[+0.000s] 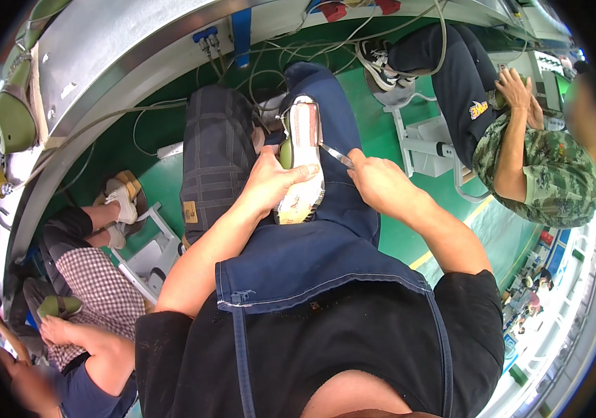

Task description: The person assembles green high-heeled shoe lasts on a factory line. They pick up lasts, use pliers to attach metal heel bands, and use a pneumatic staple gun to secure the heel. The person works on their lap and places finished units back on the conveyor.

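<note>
A green shoe [300,167] rests bottom up on my lap, its pale underside facing me and a reddish strip along the far end. My left hand [270,180] is wrapped round its left side, with the thumb lying across the sole. The green upper shows just past the fingers. In my closed right hand [376,182] is a slim silver metal tool [337,155], whose exact kind I cannot make out. Its tip meets the shoe's right edge, near the reddish strip. A blue apron [319,254] covers my lap beneath the shoe.
A workbench [117,42] curves along the far left, with green shoes [16,115] on it. Cables [270,49] hang below and trail over the green floor. At lower left a co-worker holds a green shoe [59,306]; another co-worker in camouflage [542,167] sits at right near a stool [427,143].
</note>
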